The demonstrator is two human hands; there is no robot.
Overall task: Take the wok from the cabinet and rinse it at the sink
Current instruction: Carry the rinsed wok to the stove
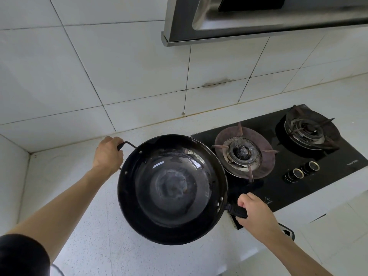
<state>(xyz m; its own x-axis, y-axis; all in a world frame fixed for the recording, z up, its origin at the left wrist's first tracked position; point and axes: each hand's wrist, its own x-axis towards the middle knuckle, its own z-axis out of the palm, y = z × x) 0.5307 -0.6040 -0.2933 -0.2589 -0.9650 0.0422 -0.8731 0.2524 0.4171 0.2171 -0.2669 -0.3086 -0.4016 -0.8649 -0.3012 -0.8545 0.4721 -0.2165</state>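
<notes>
1. Above the white tabletop (pixel 95 206), just left of the gas hob (pixel 278 162), the wok (pixel 171 188) hung level with its mouth up, carried by both hands.
2. Left hand (pixel 108 154) was at the far loop handle (pixel 127 145), fingers curled round it and holding it; that end needed its own grip, I'd say, because a pan this wide would tip on one handle alone.
3. Right hand (pixel 256 214) gripped the near long handle (pixel 238 211), fingers wrapped over the dark grip, thumb side toward the pan.
4. Inside, the wok showed a pale ring on its base and a few small specks; whether it was wet I could not tell.
5. Its rim overlapped the hob's left edge in the view, close to the left burner (pixel 244 151); whether it touched anything below was hidden.
6. No sink or cabinet showed here, so judging by that, the fetching looked done and the rinse could not be placed.
7. Overhead hung the range hood (pixel 258 26), against the tiled wall (pixel 119 66).
</notes>
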